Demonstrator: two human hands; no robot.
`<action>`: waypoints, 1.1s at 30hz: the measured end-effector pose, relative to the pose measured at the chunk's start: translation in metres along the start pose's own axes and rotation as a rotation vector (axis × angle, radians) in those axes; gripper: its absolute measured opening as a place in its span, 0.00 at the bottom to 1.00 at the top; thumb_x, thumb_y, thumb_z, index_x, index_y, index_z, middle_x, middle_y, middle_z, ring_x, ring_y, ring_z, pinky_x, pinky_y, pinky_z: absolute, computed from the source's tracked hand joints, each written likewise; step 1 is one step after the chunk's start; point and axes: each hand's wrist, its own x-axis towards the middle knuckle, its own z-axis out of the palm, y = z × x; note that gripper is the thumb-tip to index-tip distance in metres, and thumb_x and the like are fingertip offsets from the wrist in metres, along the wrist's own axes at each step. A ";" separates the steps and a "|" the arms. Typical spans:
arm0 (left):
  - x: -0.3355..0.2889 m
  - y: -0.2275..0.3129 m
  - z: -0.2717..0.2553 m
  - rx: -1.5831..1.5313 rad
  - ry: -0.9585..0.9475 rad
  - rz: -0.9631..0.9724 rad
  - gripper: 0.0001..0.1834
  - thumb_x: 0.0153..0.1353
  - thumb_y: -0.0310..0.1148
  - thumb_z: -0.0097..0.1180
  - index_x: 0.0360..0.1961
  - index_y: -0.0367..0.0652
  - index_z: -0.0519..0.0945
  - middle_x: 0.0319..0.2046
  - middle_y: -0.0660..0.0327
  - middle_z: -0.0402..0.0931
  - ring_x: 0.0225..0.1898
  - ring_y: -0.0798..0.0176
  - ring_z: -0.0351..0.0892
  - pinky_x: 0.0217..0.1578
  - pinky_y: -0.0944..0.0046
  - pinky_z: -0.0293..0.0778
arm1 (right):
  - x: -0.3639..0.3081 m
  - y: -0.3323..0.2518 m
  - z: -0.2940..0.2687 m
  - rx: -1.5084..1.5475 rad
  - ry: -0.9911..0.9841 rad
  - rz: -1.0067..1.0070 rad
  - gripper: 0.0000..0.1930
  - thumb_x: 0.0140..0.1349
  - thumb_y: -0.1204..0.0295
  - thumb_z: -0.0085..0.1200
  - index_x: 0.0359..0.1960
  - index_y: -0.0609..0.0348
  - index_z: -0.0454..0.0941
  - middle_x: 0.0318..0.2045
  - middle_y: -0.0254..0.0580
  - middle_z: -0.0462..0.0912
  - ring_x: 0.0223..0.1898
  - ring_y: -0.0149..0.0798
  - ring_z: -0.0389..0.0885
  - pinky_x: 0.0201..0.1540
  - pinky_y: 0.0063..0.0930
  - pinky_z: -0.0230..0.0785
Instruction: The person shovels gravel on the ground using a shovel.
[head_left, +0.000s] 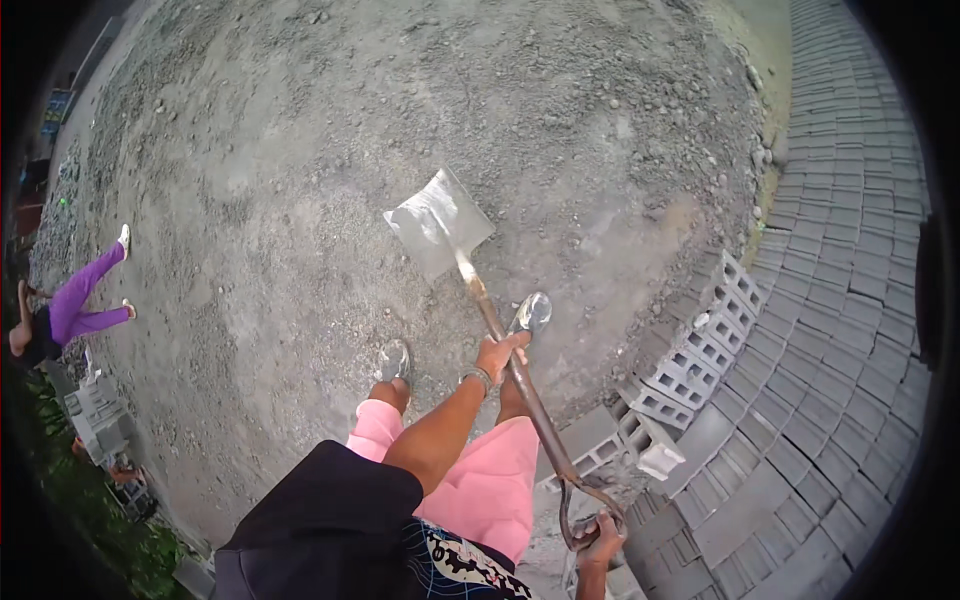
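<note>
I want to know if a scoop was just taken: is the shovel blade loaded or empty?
Empty. The shovel blade shows bare shiny metal, held above the gravel ground by the left hand and right hand.

Shovel [470,280], flat grey metal blade, rusty-brown shaft, D-handle, angled above gravelly ground

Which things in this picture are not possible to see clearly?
- Right hand: head view, its forearm is cut off by the lower edge.
- Shovel shaft: partly hidden under the left hand.
- Person in purple trousers: small, bent by the rim.
- Stacked blocks: lower rows hidden.
</note>
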 end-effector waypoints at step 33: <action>0.019 -0.029 0.252 0.541 0.058 -0.110 0.07 0.60 0.31 0.54 0.29 0.39 0.74 0.19 0.61 0.73 0.16 0.64 0.73 0.17 0.60 0.73 | 0.156 -0.061 0.117 0.987 0.031 0.273 0.06 0.59 0.70 0.52 0.25 0.52 0.70 0.13 0.35 0.68 0.12 0.35 0.67 0.17 0.32 0.67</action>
